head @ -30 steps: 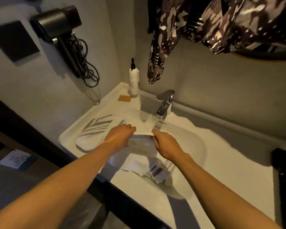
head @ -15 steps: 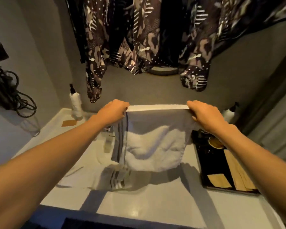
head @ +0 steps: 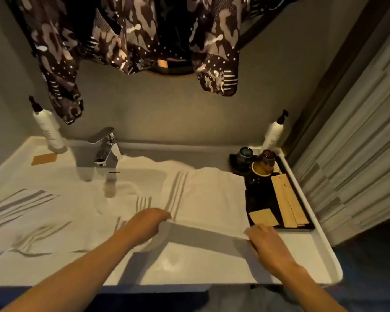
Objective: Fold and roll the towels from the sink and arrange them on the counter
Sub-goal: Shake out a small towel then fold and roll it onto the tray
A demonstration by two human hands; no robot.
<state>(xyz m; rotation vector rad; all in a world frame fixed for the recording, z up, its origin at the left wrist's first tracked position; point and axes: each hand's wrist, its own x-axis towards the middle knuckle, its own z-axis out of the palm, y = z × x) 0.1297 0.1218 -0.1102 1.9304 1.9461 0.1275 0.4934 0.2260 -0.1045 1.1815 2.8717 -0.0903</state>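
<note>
A white towel (head: 209, 197) with grey stripes lies spread flat on the white counter (head: 189, 264), right of the sink (head: 131, 179). My left hand (head: 149, 221) pinches its near left corner. My right hand (head: 266, 242) grips its near right corner, just in front of the black tray. A second striped towel (head: 113, 210) lies bunched in the sink basin. Another white striped towel (head: 27, 212) rests on the counter at the left.
A chrome faucet (head: 105, 147) stands behind the sink. Pump bottles stand at the back left (head: 47, 129) and back right (head: 274, 131). A black tray (head: 277, 199) with cups and packets sits at the right. Patterned clothing (head: 126, 34) hangs overhead. A small card (head: 44, 159) lies near the left bottle.
The towel, held up in the air by its top corners half a second ago, now lies flat on the counter. Both hands have come down to its near edge.
</note>
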